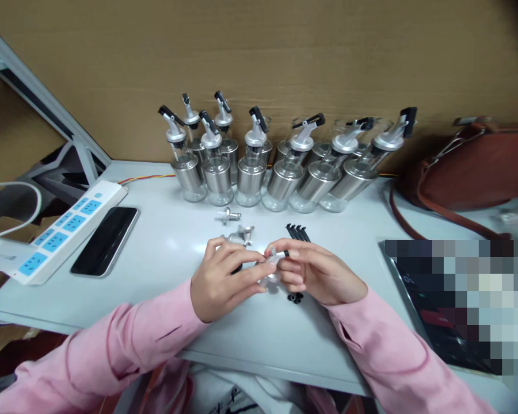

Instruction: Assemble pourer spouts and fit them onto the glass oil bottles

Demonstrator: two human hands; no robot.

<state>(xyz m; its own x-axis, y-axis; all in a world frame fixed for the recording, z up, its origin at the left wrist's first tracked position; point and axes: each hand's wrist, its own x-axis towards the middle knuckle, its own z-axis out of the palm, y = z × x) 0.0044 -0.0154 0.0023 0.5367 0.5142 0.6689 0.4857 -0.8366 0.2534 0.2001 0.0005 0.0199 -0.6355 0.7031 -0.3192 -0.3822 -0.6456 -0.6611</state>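
My left hand [227, 279] and my right hand [313, 270] meet over the middle of the table, both closed on a silver pour spout [270, 267]. A small black piece [286, 253] sits at the spout's tip, by my right fingertips. Beyond my left hand lie more silver spout parts [246, 233], partly hidden by its fingers, and a loose silver spout [228, 216]. Several black levers [299, 232] lie in a row behind my right hand. Small black rings [295, 298] are on the table just below my right hand.
Several glass and steel bottles [249, 181] with pour spouts stand along the back. At the left are a white power strip [64, 230] and a phone [106, 241]. To the right, a brown leather bag [479, 167] rests behind a dark, partly pixelated flat object [431, 310].
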